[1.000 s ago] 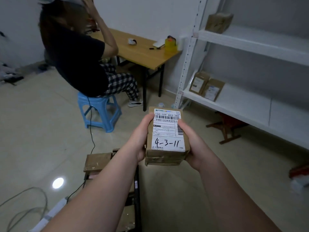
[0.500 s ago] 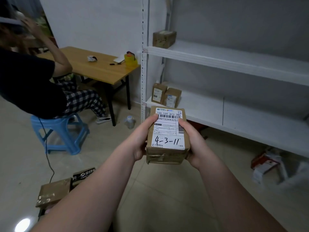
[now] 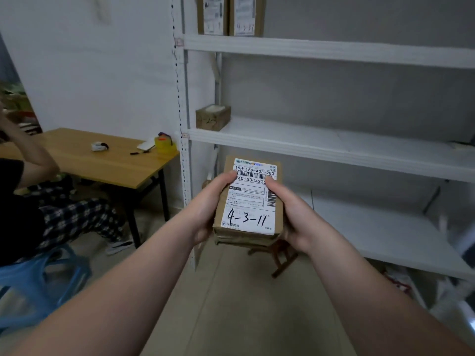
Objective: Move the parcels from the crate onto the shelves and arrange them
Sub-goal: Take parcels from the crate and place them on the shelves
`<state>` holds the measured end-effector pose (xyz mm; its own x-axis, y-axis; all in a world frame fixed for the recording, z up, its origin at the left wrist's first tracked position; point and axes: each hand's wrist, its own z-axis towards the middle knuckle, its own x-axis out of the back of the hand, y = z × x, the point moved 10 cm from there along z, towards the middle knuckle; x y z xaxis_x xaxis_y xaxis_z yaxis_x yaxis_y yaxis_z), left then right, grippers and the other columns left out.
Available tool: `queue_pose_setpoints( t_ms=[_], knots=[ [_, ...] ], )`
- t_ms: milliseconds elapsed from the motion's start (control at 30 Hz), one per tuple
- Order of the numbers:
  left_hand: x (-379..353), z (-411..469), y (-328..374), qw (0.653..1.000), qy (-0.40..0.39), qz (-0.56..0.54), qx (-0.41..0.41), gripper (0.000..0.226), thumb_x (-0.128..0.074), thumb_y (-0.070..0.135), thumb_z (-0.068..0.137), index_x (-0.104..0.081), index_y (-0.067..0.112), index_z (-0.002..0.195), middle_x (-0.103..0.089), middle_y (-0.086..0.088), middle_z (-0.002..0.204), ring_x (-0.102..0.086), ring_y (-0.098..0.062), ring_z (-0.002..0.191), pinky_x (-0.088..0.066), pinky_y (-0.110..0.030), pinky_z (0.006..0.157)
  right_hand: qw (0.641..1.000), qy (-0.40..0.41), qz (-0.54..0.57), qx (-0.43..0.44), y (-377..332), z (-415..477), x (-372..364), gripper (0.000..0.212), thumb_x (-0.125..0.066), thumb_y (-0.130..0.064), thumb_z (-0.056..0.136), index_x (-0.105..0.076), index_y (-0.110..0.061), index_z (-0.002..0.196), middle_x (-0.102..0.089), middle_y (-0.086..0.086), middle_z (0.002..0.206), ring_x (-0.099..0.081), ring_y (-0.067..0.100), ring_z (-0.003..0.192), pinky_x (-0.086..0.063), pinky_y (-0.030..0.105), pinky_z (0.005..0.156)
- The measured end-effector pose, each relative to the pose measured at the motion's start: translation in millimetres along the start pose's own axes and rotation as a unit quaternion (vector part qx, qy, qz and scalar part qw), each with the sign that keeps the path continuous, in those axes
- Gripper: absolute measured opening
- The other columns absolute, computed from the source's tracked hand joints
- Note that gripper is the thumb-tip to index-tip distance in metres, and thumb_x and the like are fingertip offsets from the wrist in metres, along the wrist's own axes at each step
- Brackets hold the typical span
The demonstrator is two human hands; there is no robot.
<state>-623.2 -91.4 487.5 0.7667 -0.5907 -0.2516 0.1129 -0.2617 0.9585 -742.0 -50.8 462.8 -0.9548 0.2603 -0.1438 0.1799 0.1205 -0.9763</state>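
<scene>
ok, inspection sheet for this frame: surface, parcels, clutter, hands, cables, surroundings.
Surface: white shelves, three boards in view.
Job's things: parcel marked 4-3-11 in hand; lone parcel at the middle board's left end; two parcels upright on the top board; crate not in view.
Clutter: tape roll and small items on wooden table.
Hands: left hand and right hand grip the held parcel's sides.
Cables: nothing seen.
Surroundings: seated person on blue stool; wooden stool under the shelves.

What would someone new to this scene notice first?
A parcel handwritten 4-3-11 sits dead centre, gripped by the left hand and right hand. Behind it stand white shelves, with one small box at the middle shelf's left end. A wooden table is at left.
</scene>
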Motion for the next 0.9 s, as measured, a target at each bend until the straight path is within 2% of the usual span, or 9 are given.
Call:
queue_pose_setpoints(
  t_ms=[100,167,233,400,533,633,733,833,900],
  knots=[
    [2.4,36.9,48.5,0.998,-0.019,0.032,-0.044,0.038,-0.044,0.042,0.1,-0.068,0.015,0.108,-0.076,-0.01,0.099,-0.074,-0.023,0.083,-0.056,-0.035,0.081,0.999,0.009,-0.028,0.03,-44.6,36.7,0.6,0.054,-0.058,-0.062,0.086,-0.058,-0.029,0.129,-0.073,-0.001,0.113,-0.068,0.026,0.108,-0.049,0.052,0.102],
    [7.1,62.4,83.2,0.996,-0.028,0.047,-0.066,0.036,-0.044,0.042,0.1,-0.067,0.015,0.104,-0.076,-0.01,0.096,-0.074,-0.023,0.08,-0.057,-0.035,0.077,0.998,0.009,-0.041,0.049,-75.9,62.8,-3.9,0.054,-0.057,-0.063,0.086,-0.058,-0.03,0.129,-0.074,-0.001,0.113,-0.069,0.025,0.107,-0.049,0.052,0.1],
    [12.5,87.8,115.6,0.995,-0.036,0.053,-0.082,0.035,-0.044,0.041,0.1,-0.067,0.015,0.104,-0.076,-0.011,0.096,-0.074,-0.023,0.078,-0.059,-0.034,0.073,0.997,0.014,-0.049,0.061,-105.2,87.8,-8.8,0.054,-0.057,-0.064,0.086,-0.058,-0.031,0.128,-0.074,-0.002,0.112,-0.069,0.025,0.107,-0.051,0.05,0.098],
    [23.8,145.5,183.3,0.987,-0.062,0.09,-0.119,0.039,-0.043,0.045,0.099,-0.067,0.015,0.108,-0.075,-0.011,0.1,-0.074,-0.023,0.084,-0.058,-0.033,0.075,0.992,0.026,-0.076,0.093,-167.4,141.6,-15.1,0.063,-0.059,-0.069,0.076,-0.058,-0.033,0.128,-0.074,-0.004,0.111,-0.069,0.024,0.105,-0.054,0.045,0.089],
    [25.3,179.2,223.2,0.972,-0.078,0.162,-0.153,0.041,-0.038,0.051,0.1,-0.067,0.023,0.104,-0.076,-0.006,0.099,-0.073,-0.022,0.086,-0.055,-0.035,0.081,0.987,0.053,-0.085,0.122,-207.9,175.2,-11.9,0.078,-0.065,-0.07,0.062,-0.057,-0.03,0.128,-0.074,-0.003,0.11,-0.07,0.024,0.104,-0.052,0.05,0.095],
    [23.3,198.1,253.8,0.953,-0.064,0.212,-0.207,0.041,-0.033,0.052,0.101,-0.064,0.025,0.11,-0.076,0.004,0.093,-0.073,-0.012,0.082,-0.056,-0.03,0.081,0.981,0.072,-0.102,0.152,-237.7,193.1,-5.3,0.076,-0.066,-0.069,0.065,-0.056,-0.03,0.129,-0.075,-0.003,0.109,-0.071,0.023,0.102,-0.052,0.05,0.095],
    [23.1,213.3,294.1,0.894,0.002,0.327,-0.307,0.048,-0.033,0.057,0.099,-0.054,0.028,0.132,-0.07,0.008,0.111,-0.067,-0.012,0.098,-0.051,-0.031,0.089,0.97,0.092,-0.128,0.186,-271.2,207.5,3.0,0.074,-0.067,-0.068,0.067,-0.054,-0.033,0.131,-0.075,-0.004,0.108,-0.071,0.023,0.101,-0.05,0.052,0.097],
    [17.3,225.5,332.4,0.802,0.066,0.448,-0.389,0.055,-0.033,0.064,0.096,-0.051,0.029,0.135,-0.065,0.009,0.112,-0.062,-0.014,0.102,-0.049,-0.032,0.086,0.959,0.115,-0.13,0.224,-303.3,220.0,13.5,0.072,-0.071,-0.064,0.071,-0.049,-0.035,0.134,-0.075,-0.006,0.108,-0.071,0.022,0.101,-0.049,0.053,0.098],
    [11.0,235.4,354.2,0.751,0.098,0.503,-0.417,0.075,-0.025,0.08,0.085,-0.049,0.033,0.137,-0.064,0.006,0.119,-0.061,-0.016,0.108,-0.051,-0.042,0.089,0.952,0.125,-0.125,0.249,-323.6,228.9,22.0,0.063,-0.069,-0.057,0.082,-0.046,-0.034,0.135,-0.075,-0.008,0.106,-0.071,0.019,0.099,-0.051,0.048,0.095]
  ],
)
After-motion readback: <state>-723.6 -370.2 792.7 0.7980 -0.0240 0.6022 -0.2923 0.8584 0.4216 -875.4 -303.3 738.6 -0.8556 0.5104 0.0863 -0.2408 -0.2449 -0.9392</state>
